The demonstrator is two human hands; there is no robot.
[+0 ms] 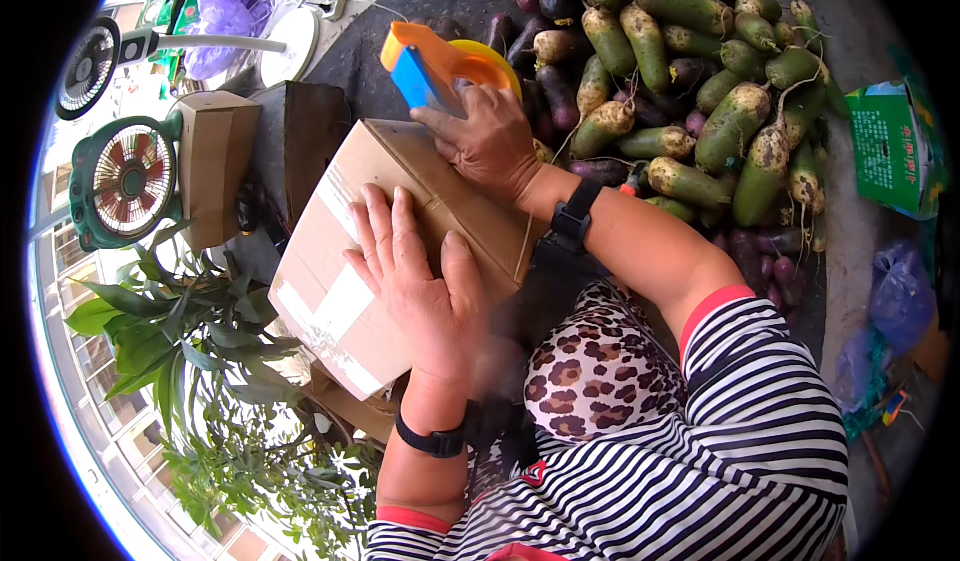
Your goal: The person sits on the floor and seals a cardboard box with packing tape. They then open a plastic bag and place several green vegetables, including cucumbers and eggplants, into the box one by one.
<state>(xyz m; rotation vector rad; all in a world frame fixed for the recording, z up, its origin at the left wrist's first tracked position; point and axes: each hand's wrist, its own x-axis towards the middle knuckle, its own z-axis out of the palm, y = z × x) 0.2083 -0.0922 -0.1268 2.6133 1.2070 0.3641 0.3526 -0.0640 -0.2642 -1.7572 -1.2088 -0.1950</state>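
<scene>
A cardboard box (307, 242) with pale tape strips stands tilted in front of me. My left hand (412, 283) lies flat on its face, fingers spread and thumb apart. Beyond the box's upper edge, my right hand (480, 129) grips a tape dispenser (421, 47) with an orange frame and a blue part. A yellow roll shows on the dispenser. Part of the dispenser is hidden behind my right fingers.
Many green radishes (731, 125) and purple-skinned root vegetables (556, 95) lie piled on a dark surface at the upper right. At the left are a green fan (131, 178), another cardboard box (217, 159) and leafy plants (187, 328). A green printed carton (892, 148) stands far right.
</scene>
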